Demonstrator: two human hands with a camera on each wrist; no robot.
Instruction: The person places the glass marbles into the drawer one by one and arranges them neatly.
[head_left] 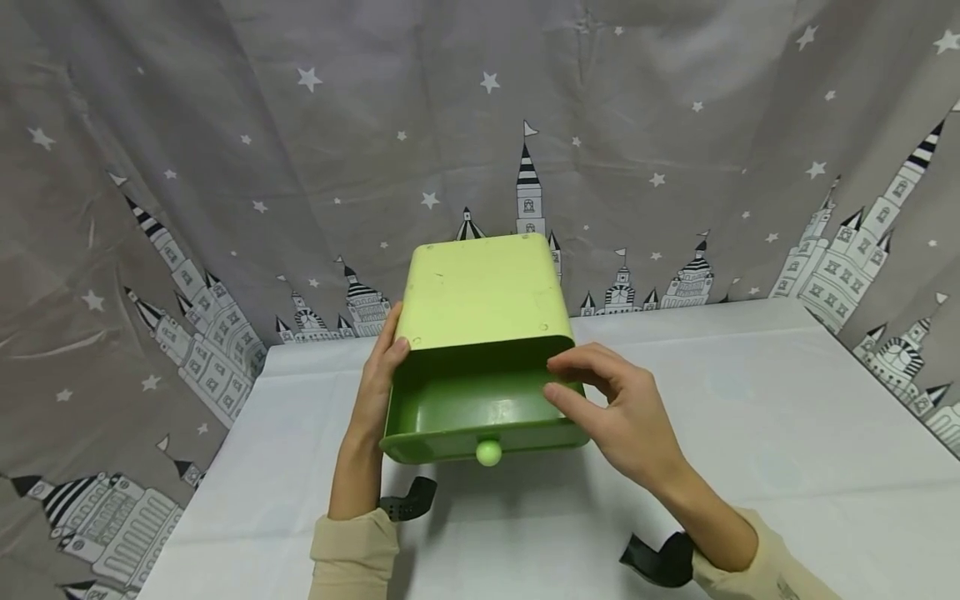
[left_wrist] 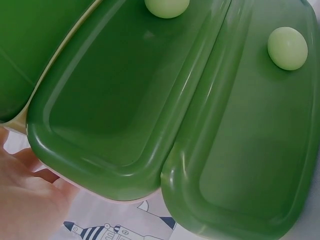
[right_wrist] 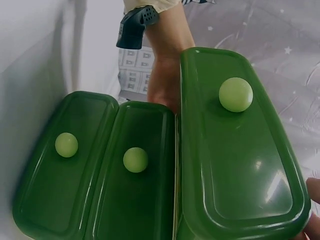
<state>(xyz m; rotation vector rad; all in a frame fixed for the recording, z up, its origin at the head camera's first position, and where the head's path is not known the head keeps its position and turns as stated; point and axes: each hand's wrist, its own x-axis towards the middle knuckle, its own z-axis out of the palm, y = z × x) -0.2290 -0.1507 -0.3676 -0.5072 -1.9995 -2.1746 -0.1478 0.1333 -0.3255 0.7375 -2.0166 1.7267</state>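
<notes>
A drawer unit [head_left: 483,287] with a pale green shell stands on the white table. Its top drawer [head_left: 487,408], dark green with a round light green knob [head_left: 489,452], is pulled out; no contents show in the visible part. On the left side of the shell, the left hand [head_left: 375,379] holds the unit, thumb at the top's front corner. The right hand [head_left: 618,412] hovers at the drawer's right end, thumb and fingers apart with nothing between them. In the right wrist view its fingertips [right_wrist: 313,189] appear beside the drawer front.
A middle drawer [right_wrist: 155,200] and a bottom drawer [right_wrist: 55,195], both closed with round knobs, sit under the top one. White cloth [head_left: 720,417] covers the table. A grey curtain [head_left: 375,83] printed with castles and stars hangs behind.
</notes>
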